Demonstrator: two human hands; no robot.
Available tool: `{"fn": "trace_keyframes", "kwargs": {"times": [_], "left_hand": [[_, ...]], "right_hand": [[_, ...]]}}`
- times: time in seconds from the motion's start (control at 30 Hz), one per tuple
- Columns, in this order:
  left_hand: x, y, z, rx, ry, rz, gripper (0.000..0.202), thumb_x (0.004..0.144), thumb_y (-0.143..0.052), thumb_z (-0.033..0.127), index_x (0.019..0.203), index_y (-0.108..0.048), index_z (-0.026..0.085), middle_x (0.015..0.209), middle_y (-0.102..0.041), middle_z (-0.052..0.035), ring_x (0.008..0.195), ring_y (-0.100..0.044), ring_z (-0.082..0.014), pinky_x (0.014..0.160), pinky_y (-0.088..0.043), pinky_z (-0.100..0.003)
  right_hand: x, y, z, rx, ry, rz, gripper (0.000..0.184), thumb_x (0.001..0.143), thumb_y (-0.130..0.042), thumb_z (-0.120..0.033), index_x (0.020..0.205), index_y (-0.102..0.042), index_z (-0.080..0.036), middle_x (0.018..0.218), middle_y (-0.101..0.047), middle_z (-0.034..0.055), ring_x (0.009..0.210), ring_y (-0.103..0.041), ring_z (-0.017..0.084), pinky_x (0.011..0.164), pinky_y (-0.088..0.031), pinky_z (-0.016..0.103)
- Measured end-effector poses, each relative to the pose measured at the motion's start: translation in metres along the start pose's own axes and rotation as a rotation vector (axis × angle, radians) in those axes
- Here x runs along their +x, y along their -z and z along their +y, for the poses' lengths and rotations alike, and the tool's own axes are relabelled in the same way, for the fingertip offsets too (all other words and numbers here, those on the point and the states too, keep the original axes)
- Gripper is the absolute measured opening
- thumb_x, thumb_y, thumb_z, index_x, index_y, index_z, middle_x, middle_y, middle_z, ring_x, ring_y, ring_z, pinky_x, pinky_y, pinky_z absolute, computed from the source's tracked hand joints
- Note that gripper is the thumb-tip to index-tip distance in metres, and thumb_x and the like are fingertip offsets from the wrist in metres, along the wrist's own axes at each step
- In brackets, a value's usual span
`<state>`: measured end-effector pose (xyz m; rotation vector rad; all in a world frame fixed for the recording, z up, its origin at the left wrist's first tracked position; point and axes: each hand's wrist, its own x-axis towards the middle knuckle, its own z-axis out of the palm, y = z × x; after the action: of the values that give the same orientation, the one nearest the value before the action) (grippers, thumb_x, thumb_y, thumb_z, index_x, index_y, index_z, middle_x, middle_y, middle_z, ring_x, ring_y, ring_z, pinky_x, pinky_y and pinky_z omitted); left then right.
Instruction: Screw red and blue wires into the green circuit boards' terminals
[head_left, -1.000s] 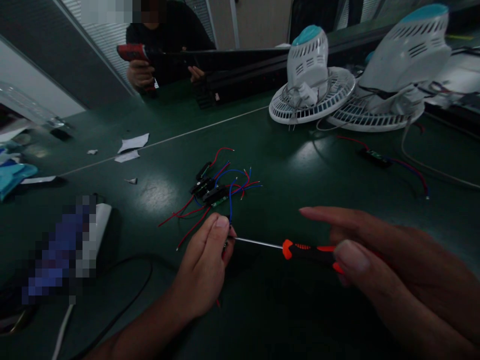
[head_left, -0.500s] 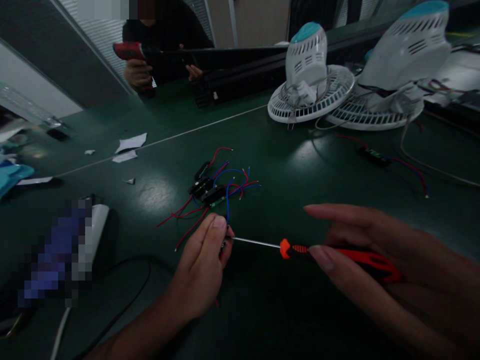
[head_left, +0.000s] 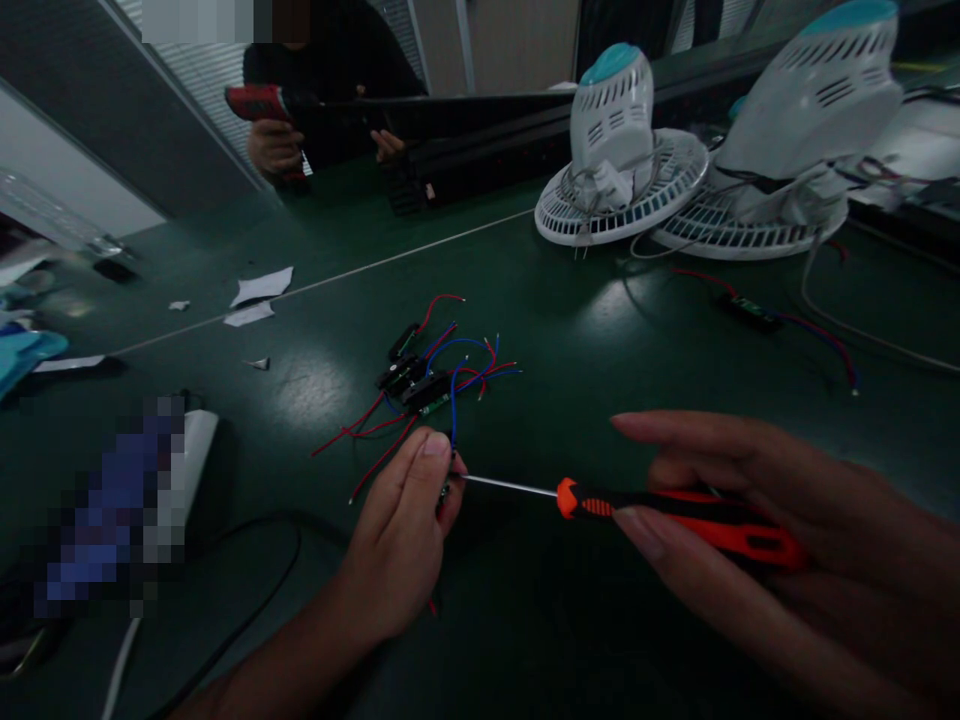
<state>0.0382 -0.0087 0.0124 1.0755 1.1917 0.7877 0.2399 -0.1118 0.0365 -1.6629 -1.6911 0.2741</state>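
My left hand (head_left: 401, 540) is pinched shut on a small part with a blue wire rising from it; the part itself is hidden by my fingers. An orange and black screwdriver (head_left: 675, 515) lies in my right hand (head_left: 757, 560), whose thumb and fingers close on the handle while the index finger stretches out. The thin metal shaft (head_left: 506, 486) points left, and its tip meets the part at my left fingertips. Just beyond lies a pile of small black modules with red and blue wires (head_left: 431, 375) on the dark green table (head_left: 562, 340).
Two white fans with teal caps (head_left: 619, 150) (head_left: 795, 140) lie face down at the back right. A wired module (head_left: 750, 312) rests near them. Paper scraps (head_left: 259, 292) lie left of centre. A black cable (head_left: 255, 590) runs at front left. A person opposite holds a red power tool (head_left: 262, 103).
My right hand has slid back along the screwdriver handle, so more of the orange grip shows. The left hand and the shaft tip have stayed put.
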Motion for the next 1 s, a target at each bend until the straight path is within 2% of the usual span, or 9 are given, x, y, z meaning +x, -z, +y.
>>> {"fn": "trace_keyframes", "kwargs": {"times": [0.2, 0.3, 0.4, 0.5, 0.57, 0.63, 0.7, 0.93, 1.0], "left_hand": [[-0.0011, -0.0005, 0.001, 0.024, -0.009, -0.009, 0.032, 0.084, -0.063, 0.045, 0.063, -0.062, 0.02, 0.062, -0.051, 0.0035, 0.056, -0.047, -0.0118, 0.05, -0.044, -0.02], [-0.0003, -0.0011, 0.0009, 0.018, -0.005, -0.027, 0.033, 0.081, -0.066, 0.048, 0.062, -0.062, 0.02, 0.058, -0.049, 0.0042, 0.051, -0.044, -0.0108, 0.045, -0.041, -0.019], [-0.0004, -0.0015, 0.0008, 0.001, 0.006, -0.009, 0.034, 0.08, -0.067, 0.048, 0.061, -0.062, 0.02, 0.057, -0.049, 0.0039, 0.052, -0.044, -0.0105, 0.046, -0.041, -0.019], [-0.0009, -0.0013, 0.0005, 0.006, 0.005, -0.011, 0.033, 0.082, -0.066, 0.047, 0.062, -0.062, 0.02, 0.057, -0.049, 0.0039, 0.052, -0.045, -0.0107, 0.045, -0.041, -0.019], [-0.0009, -0.0008, 0.0002, 0.018, -0.006, -0.024, 0.032, 0.082, -0.065, 0.046, 0.062, -0.062, 0.02, 0.056, -0.048, 0.0044, 0.049, -0.043, -0.0106, 0.042, -0.039, -0.019], [-0.0005, -0.0002, -0.0003, 0.019, -0.019, -0.032, 0.032, 0.082, -0.065, 0.045, 0.062, -0.062, 0.02, 0.055, -0.047, 0.0046, 0.049, -0.042, -0.0105, 0.042, -0.038, -0.019], [-0.0002, 0.0003, -0.0007, 0.015, -0.022, -0.033, 0.032, 0.083, -0.065, 0.044, 0.062, -0.062, 0.02, 0.056, -0.048, 0.0044, 0.049, -0.043, -0.0106, 0.043, -0.038, -0.02], [-0.001, -0.0005, -0.0015, 0.006, -0.009, -0.028, 0.032, 0.084, -0.063, 0.044, 0.062, -0.062, 0.021, 0.058, -0.048, 0.004, 0.052, -0.043, -0.0111, 0.045, -0.04, -0.019], [-0.0011, -0.001, -0.0012, -0.004, -0.011, -0.026, 0.032, 0.084, -0.064, 0.044, 0.062, -0.062, 0.021, 0.059, -0.048, 0.0039, 0.052, -0.043, -0.011, 0.046, -0.04, -0.019]], "right_hand": [[-0.0031, -0.0004, -0.001, -0.013, -0.017, -0.023, 0.035, 0.088, -0.06, -0.037, 0.122, -0.054, -0.032, 0.084, -0.069, -0.0021, 0.056, -0.067, 0.015, 0.047, -0.053, 0.025], [-0.0045, 0.0003, -0.0017, -0.1, 0.004, -0.025, 0.033, 0.092, -0.051, -0.038, 0.124, -0.053, -0.032, 0.089, -0.071, 0.0, 0.062, -0.068, 0.018, 0.051, -0.053, 0.03], [-0.0008, 0.0018, -0.003, -0.028, 0.032, -0.065, 0.029, 0.099, -0.039, -0.031, 0.126, -0.049, -0.032, 0.066, -0.068, -0.0044, 0.048, -0.063, 0.016, 0.041, -0.046, 0.027], [0.0027, 0.0027, -0.0033, 0.04, 0.026, -0.106, 0.025, 0.1, -0.04, -0.027, 0.122, -0.05, -0.033, 0.047, -0.057, -0.0095, 0.035, -0.055, 0.013, 0.034, -0.04, 0.024], [0.0021, 0.002, -0.0022, 0.001, 0.051, -0.065, 0.024, 0.097, -0.046, -0.026, 0.121, -0.052, -0.031, 0.057, -0.066, -0.0073, 0.041, -0.061, 0.014, 0.04, -0.047, 0.024], [0.0005, 0.0001, -0.0007, -0.057, 0.093, -0.008, 0.028, 0.094, -0.051, -0.025, 0.122, -0.052, -0.029, 0.075, -0.074, -0.0027, 0.054, -0.069, 0.016, 0.051, -0.054, 0.027], [0.0, -0.0022, 0.0006, -0.099, 0.111, 0.029, 0.03, 0.093, -0.053, -0.027, 0.123, -0.053, -0.028, 0.088, -0.076, 0.0004, 0.062, -0.071, 0.018, 0.059, -0.057, 0.029], [0.0006, -0.0035, 0.0005, -0.101, 0.049, 0.029, 0.031, 0.093, -0.053, -0.034, 0.123, -0.054, -0.029, 0.09, -0.075, 0.0014, 0.068, -0.074, 0.02, 0.058, -0.058, 0.03], [-0.0017, -0.0031, -0.0001, -0.067, 0.004, 0.019, 0.034, 0.092, -0.056, -0.036, 0.125, -0.053, -0.03, 0.089, -0.074, 0.001, 0.066, -0.074, 0.019, 0.054, -0.058, 0.028]]}}
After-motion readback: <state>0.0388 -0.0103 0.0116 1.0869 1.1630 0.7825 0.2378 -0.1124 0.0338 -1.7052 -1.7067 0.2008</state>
